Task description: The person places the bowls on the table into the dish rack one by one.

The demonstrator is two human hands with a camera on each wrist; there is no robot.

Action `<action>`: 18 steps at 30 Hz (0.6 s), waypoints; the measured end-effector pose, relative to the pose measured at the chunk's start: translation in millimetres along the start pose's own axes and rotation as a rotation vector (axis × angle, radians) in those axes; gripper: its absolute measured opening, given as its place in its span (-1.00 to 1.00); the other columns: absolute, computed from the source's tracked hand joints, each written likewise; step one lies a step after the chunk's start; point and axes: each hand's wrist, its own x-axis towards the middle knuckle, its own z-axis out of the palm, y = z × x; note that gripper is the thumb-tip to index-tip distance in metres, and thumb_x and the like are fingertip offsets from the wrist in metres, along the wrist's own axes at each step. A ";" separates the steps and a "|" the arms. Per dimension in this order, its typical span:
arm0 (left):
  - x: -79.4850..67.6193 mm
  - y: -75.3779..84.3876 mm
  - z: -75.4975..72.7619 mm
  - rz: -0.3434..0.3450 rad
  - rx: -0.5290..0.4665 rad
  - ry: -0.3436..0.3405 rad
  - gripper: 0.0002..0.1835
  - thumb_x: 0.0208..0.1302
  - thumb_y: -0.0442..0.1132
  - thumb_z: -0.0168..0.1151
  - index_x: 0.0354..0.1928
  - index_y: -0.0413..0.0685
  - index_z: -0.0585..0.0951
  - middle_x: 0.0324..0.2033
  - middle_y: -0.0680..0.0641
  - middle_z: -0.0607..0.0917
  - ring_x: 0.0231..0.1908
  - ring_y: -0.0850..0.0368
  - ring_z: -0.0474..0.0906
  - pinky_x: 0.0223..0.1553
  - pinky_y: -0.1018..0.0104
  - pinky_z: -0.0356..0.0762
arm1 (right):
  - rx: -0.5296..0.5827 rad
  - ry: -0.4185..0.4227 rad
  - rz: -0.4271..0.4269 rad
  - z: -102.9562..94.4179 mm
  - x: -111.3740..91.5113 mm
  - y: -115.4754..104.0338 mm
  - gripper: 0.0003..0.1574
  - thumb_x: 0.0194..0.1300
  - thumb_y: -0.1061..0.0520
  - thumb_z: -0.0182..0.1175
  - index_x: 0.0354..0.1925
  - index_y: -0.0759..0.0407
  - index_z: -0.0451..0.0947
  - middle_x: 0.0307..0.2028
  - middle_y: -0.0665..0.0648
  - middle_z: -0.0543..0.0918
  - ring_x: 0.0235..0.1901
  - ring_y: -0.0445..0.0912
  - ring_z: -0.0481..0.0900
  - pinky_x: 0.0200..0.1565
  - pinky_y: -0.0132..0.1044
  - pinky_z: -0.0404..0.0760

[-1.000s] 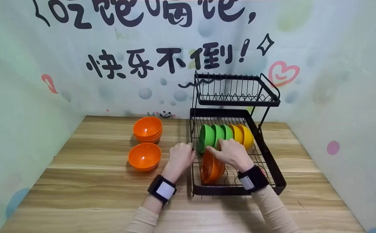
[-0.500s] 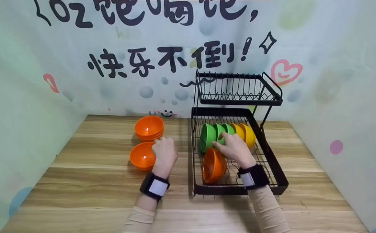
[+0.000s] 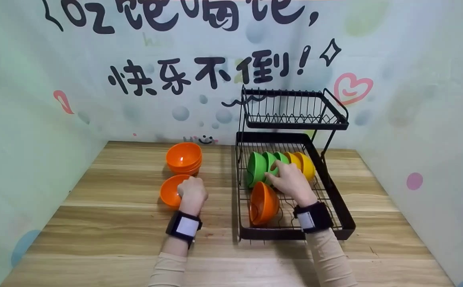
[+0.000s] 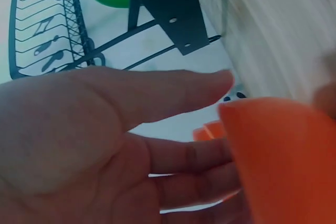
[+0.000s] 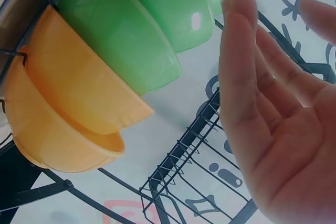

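A single orange bowl (image 3: 171,192) sits upright on the table, with my left hand (image 3: 193,194) over its right rim. In the left wrist view the thumb (image 4: 184,90) is stretched out near the bowl's edge, apart from the fingers (image 4: 194,179), whose tips are hidden behind the bowl. My right hand (image 3: 291,181) hovers over the dish rack (image 3: 295,234), holding nothing, its fingers loosely bent beside the green bowls (image 3: 257,169). Another orange bowl (image 3: 264,203) stands on its side in the rack, just in front of that hand.
Behind the single bowl is a stack of orange bowls (image 3: 184,157). Two yellow bowls (image 3: 306,165) stand on edge in line with the green ones. The rack's upper tier (image 3: 291,124) rises at the back, close to the printed wall cloth (image 3: 155,115).
My left hand has moved left from the rack's side to the single orange bowl. My right hand has drawn off the orange bowl in the rack, slightly back and right.
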 end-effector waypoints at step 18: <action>-7.1 2.3 -4.2 0.064 0.074 0.129 -0.78 0.16 -0.32 0.17 -0.17 -0.19 0.68 -0.20 -0.16 0.70 -0.18 -0.09 0.66 -0.31 0.10 0.62 | -0.011 -0.027 0.004 1.0 -0.7 0.5 -0.71 0.25 0.00 0.22 -0.24 0.22 0.54 -0.59 0.09 0.59 -0.66 -0.17 0.44 -0.59 -0.37 0.41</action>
